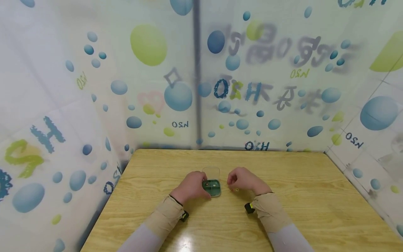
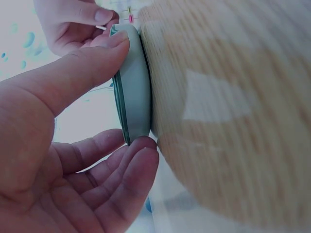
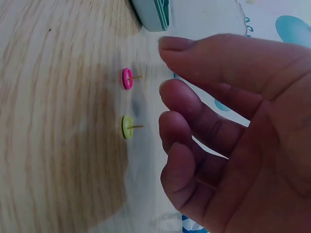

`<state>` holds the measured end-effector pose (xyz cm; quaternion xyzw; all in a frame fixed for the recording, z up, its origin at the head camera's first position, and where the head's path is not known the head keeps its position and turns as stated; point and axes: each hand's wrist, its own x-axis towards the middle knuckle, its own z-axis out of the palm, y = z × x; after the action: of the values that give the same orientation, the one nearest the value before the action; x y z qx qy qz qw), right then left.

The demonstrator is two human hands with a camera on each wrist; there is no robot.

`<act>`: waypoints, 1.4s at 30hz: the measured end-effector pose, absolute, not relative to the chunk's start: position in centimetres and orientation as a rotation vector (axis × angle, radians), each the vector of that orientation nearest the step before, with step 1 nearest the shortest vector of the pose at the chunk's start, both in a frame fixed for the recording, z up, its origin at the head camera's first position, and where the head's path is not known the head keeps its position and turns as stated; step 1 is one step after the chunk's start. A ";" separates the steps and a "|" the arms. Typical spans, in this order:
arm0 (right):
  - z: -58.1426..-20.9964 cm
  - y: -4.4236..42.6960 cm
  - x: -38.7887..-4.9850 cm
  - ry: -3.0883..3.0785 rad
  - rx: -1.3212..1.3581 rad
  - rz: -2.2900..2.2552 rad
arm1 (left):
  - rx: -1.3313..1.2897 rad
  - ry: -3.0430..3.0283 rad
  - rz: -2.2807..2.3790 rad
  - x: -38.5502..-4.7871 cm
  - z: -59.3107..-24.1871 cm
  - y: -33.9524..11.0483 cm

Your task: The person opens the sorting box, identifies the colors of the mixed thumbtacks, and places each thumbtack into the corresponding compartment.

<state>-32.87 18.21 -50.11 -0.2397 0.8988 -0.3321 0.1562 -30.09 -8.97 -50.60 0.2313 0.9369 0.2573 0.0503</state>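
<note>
A small green compartment box [image 1: 215, 192] lies on the table, its clear lid [image 1: 211, 171] swung back. Thin dividers split it, and tiny pieces too small to identify lie in the far compartments. My left hand [image 1: 191, 187] holds the box by its sides, thumb [image 2: 104, 56] at one edge and fingertips at the other. Right of the box, my right hand [image 1: 244, 180] hovers with loosely bent fingers; in the right wrist view a gap separates thumb and index finger. Below that hand, a pink thumbtack [image 3: 128, 78] and a yellow thumbtack [image 3: 127, 127] rest pin up.
The wood-grain table [image 1: 151, 196] extends around both hands. Behind it and at the sides hangs a patterned curtain [image 1: 148, 80] with blue and green dots. A black wrist camera [image 1: 249, 208] sits by the right wrist, another black device [image 1: 184, 216] by the left.
</note>
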 end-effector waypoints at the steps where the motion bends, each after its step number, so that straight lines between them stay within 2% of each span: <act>1: -50.1 18.3 -32.9 2.565 -0.694 -0.946 | 0.705 2.850 0.787 -30.1 -50.6 -9.0; 17: -50.7 17.9 -32.7 2.601 -0.757 -0.861 | 0.691 2.860 0.787 -29.9 -50.4 -8.8; 42: -50.8 16.8 -32.3 2.876 -0.563 -0.791 | 0.698 2.847 0.796 -29.9 -50.6 -9.0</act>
<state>-32.34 16.79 -50.83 -0.1854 0.9461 -0.2602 0.0530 -29.90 -9.01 -50.60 0.2295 0.9360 0.2617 0.0522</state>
